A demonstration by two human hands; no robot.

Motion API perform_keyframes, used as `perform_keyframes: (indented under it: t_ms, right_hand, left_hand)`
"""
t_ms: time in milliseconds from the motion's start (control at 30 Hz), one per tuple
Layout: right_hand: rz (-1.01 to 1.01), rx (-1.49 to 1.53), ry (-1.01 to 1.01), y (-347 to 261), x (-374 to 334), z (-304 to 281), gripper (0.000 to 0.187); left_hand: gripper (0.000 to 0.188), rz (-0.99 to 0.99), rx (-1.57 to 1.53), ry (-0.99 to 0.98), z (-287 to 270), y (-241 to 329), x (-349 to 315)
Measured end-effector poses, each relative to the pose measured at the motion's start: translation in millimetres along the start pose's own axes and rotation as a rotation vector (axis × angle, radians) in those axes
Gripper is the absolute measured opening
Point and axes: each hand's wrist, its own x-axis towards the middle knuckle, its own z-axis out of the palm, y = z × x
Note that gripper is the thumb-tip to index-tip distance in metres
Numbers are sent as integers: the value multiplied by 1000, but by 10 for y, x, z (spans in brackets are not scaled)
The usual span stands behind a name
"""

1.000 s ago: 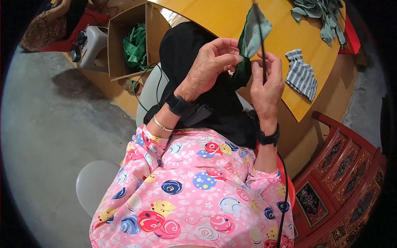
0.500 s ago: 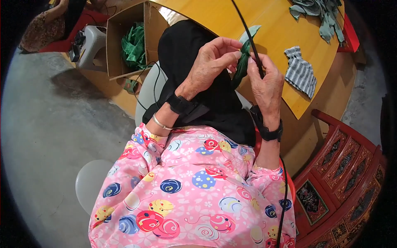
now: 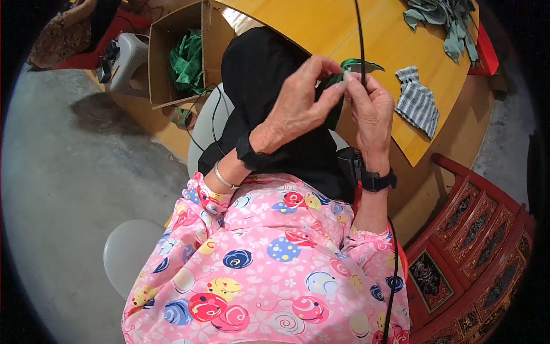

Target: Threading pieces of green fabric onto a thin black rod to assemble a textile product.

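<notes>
In the upper middle of the frame, the left hand and right hand meet fingertip to fingertip, thumbs and forefingers pinching a small green cloth between them; the exact grip is partly hidden, though both appear to grasp it. At upper left, an open carton holds crumpled green fabric. At upper right, a striped cloth and a heap of grey-green pieces lie on the yellow table. Swirls and flowers decorate the pink shirt below.
</notes>
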Motion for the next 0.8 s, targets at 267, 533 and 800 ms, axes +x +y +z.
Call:
perform_keyframes:
  t_ms: [267,533,800]
  right_hand:
    - [18,21,17,-4,49,52,19]
    - [-32,-310,-70,-94,46,15,26]
    - [-275,-147,72,38,-108,-51,20]
  left_hand:
    - [30,-26,73,-30,-2,3,6]
    - [26,-170,6,-74,-100,-113,100]
    - [20,-444,-646,-40,-144,-118,122]
